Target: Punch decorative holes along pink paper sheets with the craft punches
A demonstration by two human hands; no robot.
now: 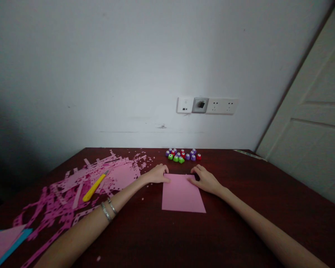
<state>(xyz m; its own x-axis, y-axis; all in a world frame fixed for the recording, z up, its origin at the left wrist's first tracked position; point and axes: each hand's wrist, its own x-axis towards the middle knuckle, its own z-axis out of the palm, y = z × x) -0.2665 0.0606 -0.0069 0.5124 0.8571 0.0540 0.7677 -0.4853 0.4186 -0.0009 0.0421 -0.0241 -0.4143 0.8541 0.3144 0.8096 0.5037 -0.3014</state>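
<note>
A pink sheet of paper [182,195] lies flat on the dark wooden table before me. At its far left corner, my left hand [157,174] grips the edge, thumb on top and fingers curled. My right hand [205,178] holds the far right corner likewise, its thumb resting on the paper. How far the fingertips reach under the sheet is hidden. Just beyond both hands stands a cluster of small paper punches [181,159] in purple, red and green with white tops.
Punched pink paper strips [69,201] and tiny scraps are heaped on the left. On them rests a yellow utility knife [94,188]. Pink and blue sheets [8,242] lie at the near left corner. A thin strip, perhaps a ruler [249,154], lies at the far right edge, before the wall.
</note>
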